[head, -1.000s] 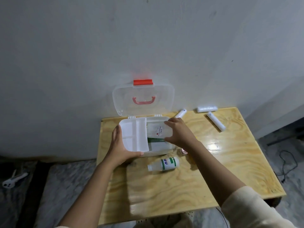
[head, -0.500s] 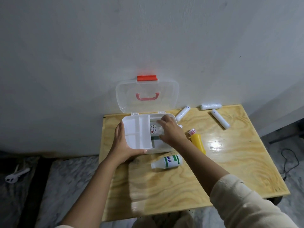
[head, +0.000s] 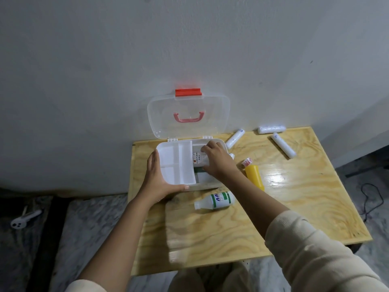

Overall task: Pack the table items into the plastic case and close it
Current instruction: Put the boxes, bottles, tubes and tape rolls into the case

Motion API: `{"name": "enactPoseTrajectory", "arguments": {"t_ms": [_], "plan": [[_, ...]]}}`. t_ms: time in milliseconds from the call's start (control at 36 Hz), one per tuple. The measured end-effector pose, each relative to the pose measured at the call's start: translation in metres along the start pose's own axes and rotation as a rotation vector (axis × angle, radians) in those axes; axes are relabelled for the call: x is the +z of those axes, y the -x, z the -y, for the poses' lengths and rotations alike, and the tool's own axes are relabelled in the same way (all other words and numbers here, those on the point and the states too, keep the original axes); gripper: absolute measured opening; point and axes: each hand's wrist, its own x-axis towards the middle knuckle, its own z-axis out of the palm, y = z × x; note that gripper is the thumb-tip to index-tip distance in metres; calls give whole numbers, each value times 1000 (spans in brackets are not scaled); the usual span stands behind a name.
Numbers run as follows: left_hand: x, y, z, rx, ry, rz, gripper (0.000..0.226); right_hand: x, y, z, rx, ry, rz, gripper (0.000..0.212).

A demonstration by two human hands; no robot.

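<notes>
The clear plastic case (head: pixel 212 185) stands open at the table's back left, its lid (head: pixel 216 114) with a red latch leaning on the wall. A white divided tray (head: pixel 175 161) fills its left half. My left hand (head: pixel 156 178) grips the case's front-left corner. My right hand (head: pixel 219 161) presses a white labelled pack (head: pixel 197 159) down into the right half, over green-and-white contents. Outside the case lie a yellow bottle (head: pixel 254 177), a white bottle with a green label (head: pixel 216 200) and three white rolls (head: pixel 234 139) (head: pixel 271 129) (head: pixel 284 145).
The wooden table (head: pixel 294 207) stands against a grey wall. Marbled floor lies on both sides of it. A white object (head: pixel 23 219) rests on the floor at left and a black cable (head: pixel 370 199) at right.
My right hand has pushed the white pack deeper and further back into the case. The camera has shifted, and the yellow bottle now shows beside my forearm. My left hand kept its grip.
</notes>
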Motion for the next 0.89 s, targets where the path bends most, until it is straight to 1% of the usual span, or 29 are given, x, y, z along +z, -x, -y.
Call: {"name": "enactPoseTrajectory", "arguments": {"t_ms": [56,83,139,222,250,306,361,417,500,556,611,694,722,778,889], "plan": [[0,0,-1,1,-1,4,136,-6,7,-1,11,-68,-7,46],[-1,1,-1,-1,-3,5,136,-10,12,-2,22,-118,-44,42],[-1,1,-1,-17,-14,10,138,-18,26,-7,82,-244,-180,34],[0,1,0,-37,-27,4,144,-24,52,-19,215,-415,-435,24],[1,1,0,-37,-30,2,144,-23,62,-24,265,-450,-501,22],[3,0,1,-39,-36,0,144,-15,82,-38,388,-490,-572,22],[5,1,1,-51,-42,-4,144,-2,102,-53,530,-487,-563,28],[6,1,3,-54,-28,-17,143,13,119,-67,653,-449,-502,40],[7,3,3,-54,-11,-21,141,32,136,-78,737,-451,-427,55],[7,3,4,-48,-20,-30,139,39,140,-78,783,-507,-392,58],[7,3,4,-41,-26,-37,139,42,140,-79,829,-577,-400,50],[6,2,4,-38,-25,-38,138,40,139,-79,871,-630,-452,26],[6,2,3,-36,-23,-39,138,39,139,-79,875,-643,-474,22],[7,2,2,-28,-7,-43,136,37,142,-81,871,-670,-531,18],[6,2,2,-24,-2,-48,134,30,147,-83,867,-693,-669,18]]}}
